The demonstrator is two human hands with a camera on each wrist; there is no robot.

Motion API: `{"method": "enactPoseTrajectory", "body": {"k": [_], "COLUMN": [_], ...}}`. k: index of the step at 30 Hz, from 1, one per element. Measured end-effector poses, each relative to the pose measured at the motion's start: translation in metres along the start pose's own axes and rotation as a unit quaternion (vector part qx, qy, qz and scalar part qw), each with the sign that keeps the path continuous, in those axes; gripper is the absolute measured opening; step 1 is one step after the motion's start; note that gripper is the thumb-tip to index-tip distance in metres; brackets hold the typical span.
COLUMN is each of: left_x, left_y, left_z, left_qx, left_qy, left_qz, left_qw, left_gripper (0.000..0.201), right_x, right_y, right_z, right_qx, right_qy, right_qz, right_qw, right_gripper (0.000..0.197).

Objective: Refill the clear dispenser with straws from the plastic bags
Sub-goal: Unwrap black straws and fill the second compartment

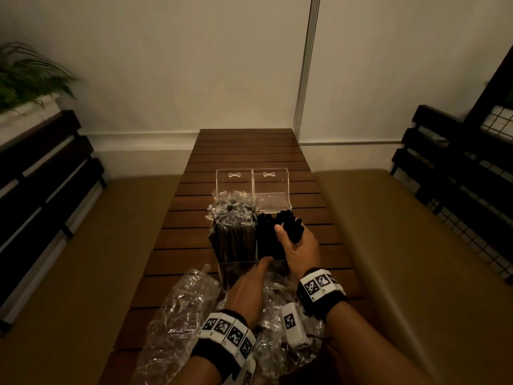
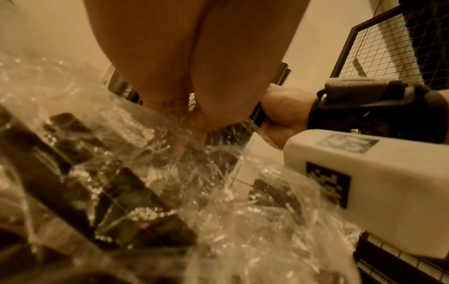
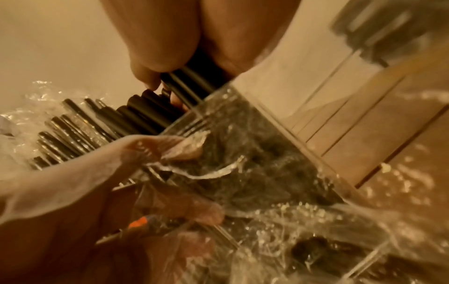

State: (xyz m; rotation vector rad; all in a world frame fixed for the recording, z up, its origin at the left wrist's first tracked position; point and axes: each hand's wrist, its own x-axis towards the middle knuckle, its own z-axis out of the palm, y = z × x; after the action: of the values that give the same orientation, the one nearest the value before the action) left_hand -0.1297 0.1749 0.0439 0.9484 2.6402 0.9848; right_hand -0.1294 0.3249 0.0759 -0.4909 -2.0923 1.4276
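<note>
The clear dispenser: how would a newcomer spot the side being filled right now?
On the slatted wooden table stands a two-compartment clear dispenser. The right hand grips bare black straws in its right compartment. The left compartment differs: its wrapped straws sit in crinkly clear plastic.

No words, brands or numbers to read anywhere here. The only markings are black-and-white square code patterns: a row of them on the white band around the left wrist, more on the band around the right wrist, and one on the white camera block under that right wrist. Tiny print sits beneath some squares, too small to make out. Up close, the block's codes are blurred.
</note>
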Motion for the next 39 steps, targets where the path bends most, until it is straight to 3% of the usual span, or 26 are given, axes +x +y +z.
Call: {"method": "enactPoseTrajectory", "body": {"k": [3,7,9,13,15,19,21,23,28,31,33,35,39], "left_x": [-0.001,0.0,0.001,0.002,0.002,0.0,0.002,0.003,0.0,0.002,0.006,0.005,-0.001], "left_y": [0.004,0.006,0.005,0.006,0.007,0.007,0.004,0.004,0.008,0.006,0.005,0.006,0.007], "left_z": [-0.003,-0.006,-0.005,-0.003,-0.004,-0.005,-0.003,-0.002,-0.004,-0.005,-0.004,-0.005,-0.004], "left_qx": [-0.011,-0.053,-0.068,0.011,0.024,-0.009,0.046,0.072,0.044,0.063,0.081,0.056,0.011], "left_qy": [-0.003,0.002,0.009,-0.005,0.005,-0.003,-0.02,-0.024,-0.017,-0.031,-0.05,-0.04,-0.007], "left_qz": [0.003,0.002,0.008,-0.005,0.0,-0.011,-0.021,-0.031,-0.031,-0.031,-0.049,-0.038,-0.003], "left_qw": [1.0,0.999,0.998,1.0,1.0,1.0,0.999,0.997,0.998,0.997,0.994,0.997,1.0], "left_gripper": [0.05,0.041,0.035,0.044,0.046,0.046,0.057,0.062,0.047,0.056,0.051,0.045,0.043], "right_x": [0.001,0.004,0.009,0.013,0.01,0.011,0.012,0.013,0.018,0.022,0.023,0.023,0.027], "right_y": [-0.004,-0.013,-0.021,-0.02,-0.013,-0.017,-0.021,-0.021,-0.025,-0.026,-0.025,-0.026,-0.029], "right_z": [-0.004,-0.008,-0.01,-0.004,-0.003,-0.007,-0.007,-0.005,-0.009,-0.009,-0.008,-0.008,-0.007], "right_qx": [-0.036,-0.102,-0.146,-0.293,-0.326,-0.323,-0.332,-0.331,-0.289,-0.294,-0.349,-0.374,-0.323], "right_qy": [0.003,0.065,0.071,-0.086,-0.147,-0.138,-0.155,-0.163,-0.122,-0.161,-0.205,-0.207,-0.166], "right_qz": [-0.022,-0.099,-0.162,-0.204,-0.19,-0.149,-0.111,-0.109,-0.175,-0.173,-0.179,-0.194,-0.198], "right_qw": [0.999,0.988,0.973,0.93,0.914,0.924,0.924,0.923,0.933,0.926,0.897,0.883,0.91], "right_gripper": [0.021,0.059,0.067,0.05,0.055,0.074,0.083,0.079,0.058,0.076,0.086,0.079,0.054]}}
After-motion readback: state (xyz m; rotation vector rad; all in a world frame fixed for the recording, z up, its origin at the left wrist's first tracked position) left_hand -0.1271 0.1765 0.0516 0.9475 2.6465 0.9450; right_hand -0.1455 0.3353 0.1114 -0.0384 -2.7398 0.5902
